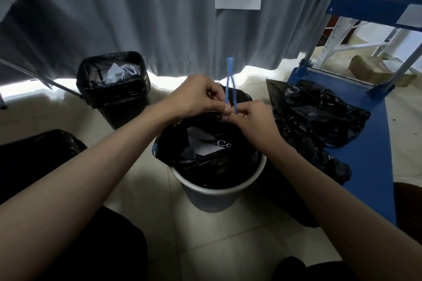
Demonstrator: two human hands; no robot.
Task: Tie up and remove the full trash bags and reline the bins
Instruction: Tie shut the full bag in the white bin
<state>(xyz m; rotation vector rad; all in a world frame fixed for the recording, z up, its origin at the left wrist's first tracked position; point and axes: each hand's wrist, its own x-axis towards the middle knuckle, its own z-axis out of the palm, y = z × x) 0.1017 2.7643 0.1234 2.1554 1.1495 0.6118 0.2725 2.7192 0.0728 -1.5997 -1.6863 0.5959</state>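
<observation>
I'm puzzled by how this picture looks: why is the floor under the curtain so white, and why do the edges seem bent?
Head view: daylight leaks under the grey curtain and blows out the floor strip; the black bags go nearly featureless; the wide-angle lens bows the blue shelf frame; the hands look slightly soft.

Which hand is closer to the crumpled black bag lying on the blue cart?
Right. The right hand pinches the blue drawstring just left of the crumpled black bag; the left hand pinches it farther left.
</observation>
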